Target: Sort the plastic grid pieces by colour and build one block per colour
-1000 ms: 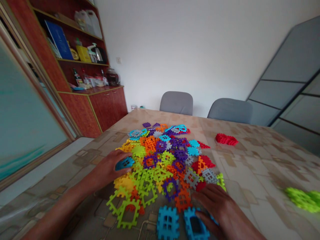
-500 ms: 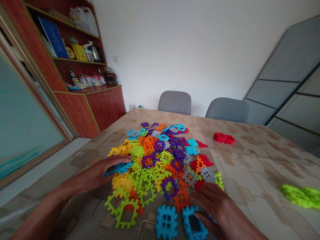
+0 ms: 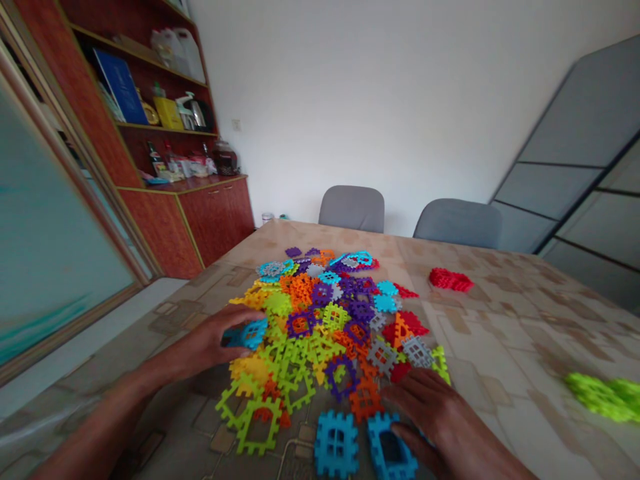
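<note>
My left hand is at the left side of a heap of notched plastic building pieces. Its thumb and fingers are closed around blue window pieces. At the near right of the heap, my right hand curls over a blue square frame piece, thumb across its opening. A sliver of blue shows between that thumb and the fingers. Beside the frame lies a flat blue window piece. An orange window piece is just left of my right fingertips. Lime green frames lie nearest me on the left.
Purple, yellow, grey and red pieces fill the heap on the patterned table. Apart from it sit a red stack and a lime green stack on the right. Two grey chairs stand beyond the far edge.
My left hand has turned, so its thumb now shows below the blue pieces and their window face is visible. My right hand has hardly moved. The view has shifted slightly.
</note>
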`<state>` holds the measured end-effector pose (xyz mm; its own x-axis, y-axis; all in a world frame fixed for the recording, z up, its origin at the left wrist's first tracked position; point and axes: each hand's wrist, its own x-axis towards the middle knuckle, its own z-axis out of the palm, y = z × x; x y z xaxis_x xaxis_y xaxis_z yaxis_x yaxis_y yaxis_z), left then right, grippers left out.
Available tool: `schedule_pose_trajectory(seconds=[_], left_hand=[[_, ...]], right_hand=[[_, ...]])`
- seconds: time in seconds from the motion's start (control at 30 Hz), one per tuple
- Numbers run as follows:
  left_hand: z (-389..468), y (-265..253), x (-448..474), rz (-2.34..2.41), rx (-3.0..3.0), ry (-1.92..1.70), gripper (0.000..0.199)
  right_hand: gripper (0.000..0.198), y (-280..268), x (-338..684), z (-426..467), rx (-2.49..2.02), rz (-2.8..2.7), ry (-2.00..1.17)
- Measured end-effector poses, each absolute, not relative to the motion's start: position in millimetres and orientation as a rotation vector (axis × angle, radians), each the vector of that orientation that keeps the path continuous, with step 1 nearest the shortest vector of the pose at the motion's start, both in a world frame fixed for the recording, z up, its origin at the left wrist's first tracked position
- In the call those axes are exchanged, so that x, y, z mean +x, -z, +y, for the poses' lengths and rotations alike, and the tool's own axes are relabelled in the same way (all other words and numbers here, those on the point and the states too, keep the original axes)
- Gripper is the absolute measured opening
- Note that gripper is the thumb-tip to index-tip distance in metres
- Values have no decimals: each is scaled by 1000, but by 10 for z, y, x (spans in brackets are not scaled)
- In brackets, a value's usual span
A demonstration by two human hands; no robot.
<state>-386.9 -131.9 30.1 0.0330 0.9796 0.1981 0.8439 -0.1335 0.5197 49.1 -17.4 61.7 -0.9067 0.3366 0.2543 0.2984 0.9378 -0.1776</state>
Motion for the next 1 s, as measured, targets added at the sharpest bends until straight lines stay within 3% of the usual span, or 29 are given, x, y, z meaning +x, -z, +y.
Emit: schedule_pose_trajectory(seconds=[0.23,0.37,0.5,0.77,0.93,1.0], left_hand=[[-1298,-507,-3655,2067,2003,-971,64],[-1254,-568,-3416,2086,2031,-976,57],[-1307,-508,-2976,2147,2177,-861,53],[-1537,-361,-1891,2216,2256,-385,72],[-1540,-427,-1759,2114,2152,-262,87],[-1587,-418,-1823,2083,2147,-291,84]], right_hand=[[5,-679,471,-188,-484,-2817,-225],[7,-695,455,-194,-512,-2833,-242],[6,-695,449,-194,-538,-2859,-285],[8,-744,421,-226,-646,-2923,-425],[12,-796,411,-241,-677,-2977,-446],[13,-816,419,-248,-696,-2986,-460]])
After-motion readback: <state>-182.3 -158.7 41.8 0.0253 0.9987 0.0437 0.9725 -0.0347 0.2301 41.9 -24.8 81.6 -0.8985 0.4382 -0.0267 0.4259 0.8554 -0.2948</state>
